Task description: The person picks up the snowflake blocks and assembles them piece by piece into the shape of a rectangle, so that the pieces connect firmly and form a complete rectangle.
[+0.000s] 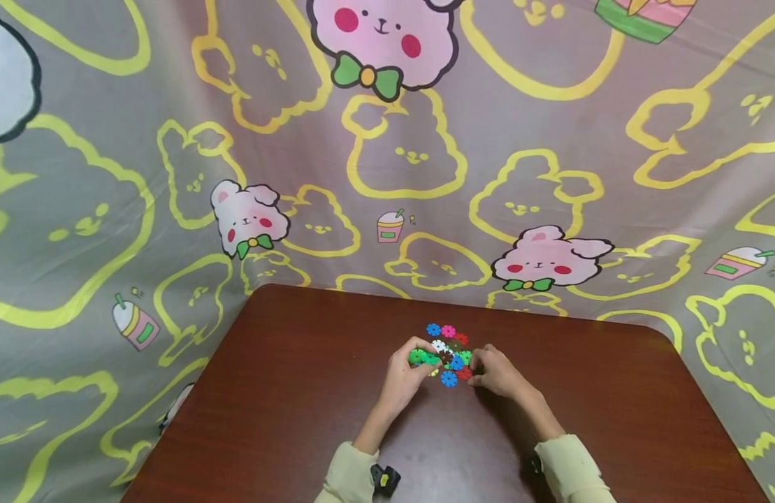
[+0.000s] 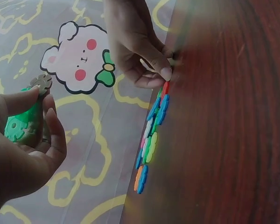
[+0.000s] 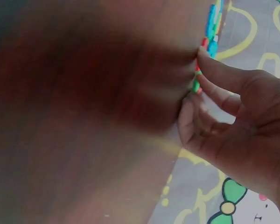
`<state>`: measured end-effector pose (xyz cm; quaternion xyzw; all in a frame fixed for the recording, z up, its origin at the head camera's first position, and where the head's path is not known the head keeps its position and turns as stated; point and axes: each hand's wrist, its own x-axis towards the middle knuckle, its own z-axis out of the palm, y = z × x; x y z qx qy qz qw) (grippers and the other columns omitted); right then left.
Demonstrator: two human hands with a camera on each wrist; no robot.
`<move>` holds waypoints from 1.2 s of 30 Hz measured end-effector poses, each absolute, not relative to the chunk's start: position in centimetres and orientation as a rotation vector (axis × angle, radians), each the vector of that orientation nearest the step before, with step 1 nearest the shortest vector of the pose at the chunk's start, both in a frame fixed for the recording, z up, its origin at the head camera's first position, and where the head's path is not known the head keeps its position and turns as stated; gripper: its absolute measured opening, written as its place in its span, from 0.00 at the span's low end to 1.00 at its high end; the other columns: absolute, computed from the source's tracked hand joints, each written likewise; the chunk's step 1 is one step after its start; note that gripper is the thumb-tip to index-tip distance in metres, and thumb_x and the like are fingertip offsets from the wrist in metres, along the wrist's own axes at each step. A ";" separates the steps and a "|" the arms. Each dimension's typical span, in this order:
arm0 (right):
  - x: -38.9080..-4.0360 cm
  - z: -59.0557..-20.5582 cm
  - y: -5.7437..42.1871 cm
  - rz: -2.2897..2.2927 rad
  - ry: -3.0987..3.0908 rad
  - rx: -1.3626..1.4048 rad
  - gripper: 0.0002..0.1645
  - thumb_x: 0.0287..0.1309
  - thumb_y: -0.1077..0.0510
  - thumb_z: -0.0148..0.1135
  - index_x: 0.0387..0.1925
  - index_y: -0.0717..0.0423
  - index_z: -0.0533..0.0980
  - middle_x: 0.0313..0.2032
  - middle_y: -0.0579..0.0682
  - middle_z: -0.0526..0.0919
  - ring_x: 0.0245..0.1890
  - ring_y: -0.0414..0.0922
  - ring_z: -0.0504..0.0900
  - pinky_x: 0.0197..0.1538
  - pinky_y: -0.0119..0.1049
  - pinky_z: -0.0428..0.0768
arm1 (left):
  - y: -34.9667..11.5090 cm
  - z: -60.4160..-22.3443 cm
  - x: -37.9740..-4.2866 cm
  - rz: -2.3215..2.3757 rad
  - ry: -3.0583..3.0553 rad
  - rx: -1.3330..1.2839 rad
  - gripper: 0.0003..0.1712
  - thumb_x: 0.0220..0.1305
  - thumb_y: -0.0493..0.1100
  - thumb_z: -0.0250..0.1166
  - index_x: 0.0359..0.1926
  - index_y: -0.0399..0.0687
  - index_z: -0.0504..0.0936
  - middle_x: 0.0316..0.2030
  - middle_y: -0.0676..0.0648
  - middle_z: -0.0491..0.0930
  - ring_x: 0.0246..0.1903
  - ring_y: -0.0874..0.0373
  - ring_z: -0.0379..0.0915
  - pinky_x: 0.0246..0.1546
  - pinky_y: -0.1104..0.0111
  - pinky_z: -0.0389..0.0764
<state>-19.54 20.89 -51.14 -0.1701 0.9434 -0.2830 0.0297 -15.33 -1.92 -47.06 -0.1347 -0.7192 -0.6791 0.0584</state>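
My left hand (image 1: pixel 402 377) pinches several green plastic snowflake discs (image 2: pixel 19 127) together with a brown disc (image 2: pixel 41 84), raised above the table. The brown one sticks up past the thumb and fingertips. At the right side of the spread of discs, my right hand (image 1: pixel 499 372) has thumb and fingertips at a red snowflake disc (image 1: pixel 464 374), seemingly pinching its edge. Close by its fingers is a green disc (image 1: pixel 466 357). Blue discs (image 1: pixel 448 378) lie between the hands; the right wrist view shows the contact only edge-on.
Farther back on the brown table (image 1: pixel 312 349) lie a blue disc (image 1: pixel 433 329), a pink disc (image 1: pixel 448 331) and another red disc (image 1: pixel 461 339). A white disc (image 1: pixel 438 345) sits by the left fingertips. A patterned curtain (image 1: pixel 412 161) surrounds the table's far and side edges.
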 end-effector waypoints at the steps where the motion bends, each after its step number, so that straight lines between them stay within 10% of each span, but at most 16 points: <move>1: -19.5 -51.2 21.1 -0.875 2.918 -0.559 0.17 0.49 0.68 0.79 0.26 0.56 0.75 0.29 0.48 0.73 0.31 0.43 0.71 0.36 0.40 0.74 | -2.0 -46.6 -15.1 -2.064 -2.175 -0.410 0.11 0.57 0.23 0.70 0.41 0.31 0.82 0.36 0.35 0.83 0.26 0.66 0.70 0.29 0.77 0.73; 19: -18.6 -51.7 23.3 -1.029 2.984 -0.403 0.12 0.55 0.70 0.75 0.36 0.62 0.77 0.31 0.51 0.79 0.33 0.46 0.78 0.38 0.43 0.79 | -2.0 -45.5 -14.4 -2.142 -2.142 -0.417 0.09 0.56 0.22 0.70 0.38 0.27 0.81 0.30 0.36 0.81 0.26 0.64 0.71 0.28 0.77 0.73; 28: -19.4 -51.3 21.4 -0.928 2.933 -0.380 0.26 0.56 0.60 0.78 0.51 0.69 0.77 0.42 0.59 0.73 0.40 0.53 0.75 0.47 0.54 0.79 | -2.3 -45.2 -14.5 -2.126 -2.138 -0.392 0.08 0.58 0.24 0.70 0.39 0.28 0.81 0.29 0.44 0.79 0.25 0.66 0.70 0.29 0.77 0.74; 36: -20.2 -51.2 19.2 -0.893 2.931 -0.338 0.22 0.56 0.60 0.78 0.45 0.65 0.75 0.39 0.58 0.68 0.32 0.51 0.74 0.40 0.50 0.79 | -2.3 -45.5 -14.5 -2.101 -2.130 -0.375 0.09 0.57 0.23 0.71 0.38 0.30 0.82 0.29 0.39 0.80 0.25 0.67 0.69 0.29 0.78 0.73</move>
